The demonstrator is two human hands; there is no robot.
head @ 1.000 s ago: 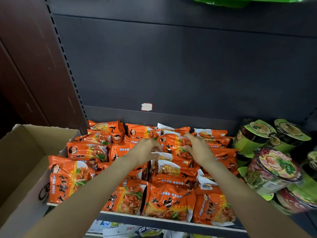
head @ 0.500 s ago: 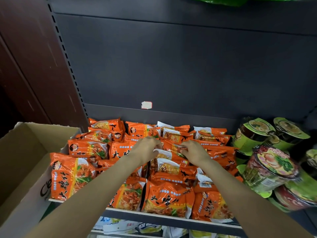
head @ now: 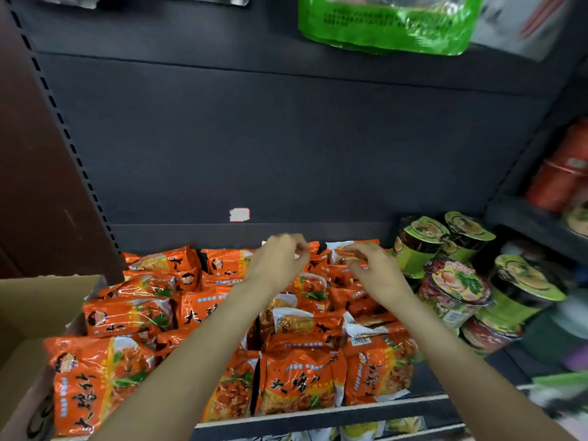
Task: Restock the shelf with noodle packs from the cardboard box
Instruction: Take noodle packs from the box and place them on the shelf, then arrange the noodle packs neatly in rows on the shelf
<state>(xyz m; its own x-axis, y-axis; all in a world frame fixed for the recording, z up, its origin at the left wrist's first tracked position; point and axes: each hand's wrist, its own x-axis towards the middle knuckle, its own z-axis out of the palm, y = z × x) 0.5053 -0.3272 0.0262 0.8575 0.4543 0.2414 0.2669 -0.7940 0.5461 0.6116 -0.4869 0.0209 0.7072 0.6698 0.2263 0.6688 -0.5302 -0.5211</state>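
Several orange noodle packs (head: 302, 380) fill the dark shelf (head: 321, 416) in overlapping rows. Both my arms reach over them to the back row. My right hand (head: 374, 273) pinches the top edge of an orange back-row pack (head: 353, 249) that stands against the back panel. Just left of it, my left hand (head: 280, 262) has its fingers curled at the top of the same row, fingertips pinched at a pack edge; blur hides the exact hold. The open cardboard box (head: 35, 313) stands at the left, beside the shelf, and its inside is mostly out of sight.
Green-lidded cup noodles (head: 420, 246) and a red-lidded cup (head: 455, 292) are stacked to the right of the packs. A green bag (head: 388, 23) hangs above. A white sticker (head: 239, 214) sits on the back panel. More goods lie on the shelf below.
Both hands have moved from the middle rows up to the back row and slightly right. The camera has tilted up, so more of the back panel and the green bag shows.
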